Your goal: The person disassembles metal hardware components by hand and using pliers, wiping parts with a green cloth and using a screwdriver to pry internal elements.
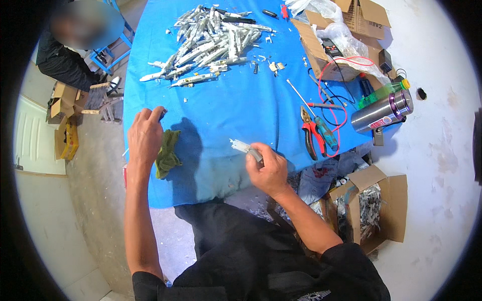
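My left hand [145, 134] is raised over the table's left edge, its fingers pinched on a small dark piece [162, 115] that I cannot identify. Beside that hand lies a crumpled green cloth [168, 154]. Near the front edge, my right hand [269, 169] is closed around a slim white plastic piece [240, 145] with a jagged tip and a grey part at the grip. Farther back is a heap of white pen-shaped plastic devices [211, 42], several with circuit parts showing.
On the blue-covered table [236, 105], red-handled pliers [312, 134], a teal screwdriver [325, 133] and red and black leads lie at right. Beyond are a steel flask [377, 114], green bottle [369, 98] and cardboard box [311, 47]. A carton of scraps [394, 200] stands below; a person [65, 65] sits back left.
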Available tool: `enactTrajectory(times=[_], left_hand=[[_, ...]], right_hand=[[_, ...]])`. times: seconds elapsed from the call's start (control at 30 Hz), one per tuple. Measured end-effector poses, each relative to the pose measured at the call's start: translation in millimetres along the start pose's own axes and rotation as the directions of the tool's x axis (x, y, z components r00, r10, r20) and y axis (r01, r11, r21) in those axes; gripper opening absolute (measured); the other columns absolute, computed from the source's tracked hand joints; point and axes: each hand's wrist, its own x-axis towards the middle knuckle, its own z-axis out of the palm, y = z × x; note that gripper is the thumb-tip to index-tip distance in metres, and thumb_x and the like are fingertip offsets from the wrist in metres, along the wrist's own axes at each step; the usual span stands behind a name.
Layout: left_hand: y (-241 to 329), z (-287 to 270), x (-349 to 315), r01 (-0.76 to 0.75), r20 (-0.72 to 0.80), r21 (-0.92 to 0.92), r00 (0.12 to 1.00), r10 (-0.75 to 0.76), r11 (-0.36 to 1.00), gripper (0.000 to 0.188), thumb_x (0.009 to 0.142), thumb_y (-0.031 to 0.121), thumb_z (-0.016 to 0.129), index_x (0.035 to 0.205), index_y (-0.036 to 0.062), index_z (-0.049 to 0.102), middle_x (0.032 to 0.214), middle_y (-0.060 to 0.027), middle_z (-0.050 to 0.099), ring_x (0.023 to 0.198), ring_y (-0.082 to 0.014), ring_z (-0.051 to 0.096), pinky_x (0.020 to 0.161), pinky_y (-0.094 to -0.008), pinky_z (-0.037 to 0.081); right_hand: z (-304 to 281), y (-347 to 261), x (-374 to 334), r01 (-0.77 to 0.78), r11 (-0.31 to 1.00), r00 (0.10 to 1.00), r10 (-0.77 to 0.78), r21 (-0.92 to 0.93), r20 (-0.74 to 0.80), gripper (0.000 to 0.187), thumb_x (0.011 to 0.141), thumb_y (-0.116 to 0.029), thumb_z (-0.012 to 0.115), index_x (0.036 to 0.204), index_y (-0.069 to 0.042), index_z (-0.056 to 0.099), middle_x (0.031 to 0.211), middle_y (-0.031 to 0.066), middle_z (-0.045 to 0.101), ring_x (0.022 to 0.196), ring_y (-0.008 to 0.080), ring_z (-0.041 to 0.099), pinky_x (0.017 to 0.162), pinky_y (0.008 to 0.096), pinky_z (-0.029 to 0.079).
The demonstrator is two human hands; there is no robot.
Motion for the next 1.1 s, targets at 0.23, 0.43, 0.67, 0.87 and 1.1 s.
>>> enactTrajectory(times=[0.23,0.43,0.67,0.87,1.1], left_hand=[[66.5,-12.0,-12.9,-0.138,0.056,-0.069,0.988,0.142,0.988,0.031,0.092,0.000,0.068,0.121,0.0116,0.073,0.108,-0.0107,0.070,0.102,-0.0324,0.068,0.083,-0.0453,0.057],[76.4,22.3,-22.1,-0.252,0.122,-0.070,0.958,0.259,0.965,0.029,0.091,0.001,0.064,0.116,0.0118,0.073,0.108,-0.0112,0.068,0.102,-0.0334,0.067,0.082,-0.0456,0.059],[114.7,-18.7,-54.0,-0.125,-0.028,-0.211,0.992,0.122,0.969,0.032,0.094,0.001,0.069,0.126,0.0044,0.073,0.129,-0.0161,0.072,0.115,-0.0373,0.068,0.094,-0.0481,0.057],[118.6,-19.9,-124.8,0.086,-0.016,-0.418,0.995,-0.102,0.905,0.022,0.094,-0.003,0.074,0.116,0.0010,0.075,0.108,-0.0133,0.075,0.087,-0.0237,0.073,0.069,-0.0343,0.059],[132.8,-12.0,-168.4,0.169,0.016,-0.555,0.981,-0.193,0.814,0.020,0.093,-0.002,0.075,0.113,0.0008,0.075,0.102,-0.0152,0.076,0.080,-0.0242,0.073,0.066,-0.0350,0.059]], right_hand=[[-5.4,2.8,-3.6,0.085,0.995,0.995,-0.088,-0.051,-0.046,0.026,0.094,-0.019,0.077,0.117,-0.008,0.069,0.087,0.0135,0.076,0.073,0.0345,0.076,0.067,0.0440,0.061],[-7.2,4.2,-7.7,0.077,0.995,0.992,-0.070,0.058,-0.110,0.025,0.095,-0.017,0.076,0.116,-0.006,0.068,0.088,0.0139,0.076,0.075,0.0336,0.077,0.068,0.0435,0.062],[-19.8,7.4,-15.1,-0.151,0.936,0.968,0.205,0.317,-0.142,0.029,0.100,-0.010,0.072,0.125,-0.002,0.061,0.086,0.0138,0.070,0.072,0.0270,0.072,0.068,0.0408,0.058],[-104.3,36.0,-19.9,-0.272,0.959,0.912,0.283,0.078,-0.296,0.033,0.104,-0.015,0.057,0.131,0.002,0.055,0.108,0.0282,0.070,0.098,0.0466,0.071,0.086,0.0529,0.056],[-114.8,48.5,-13.4,-0.266,0.881,0.954,0.183,-0.392,-0.236,0.027,0.093,-0.024,0.076,0.111,-0.005,0.072,0.098,0.0177,0.077,0.085,0.0402,0.075,0.074,0.0515,0.057]])
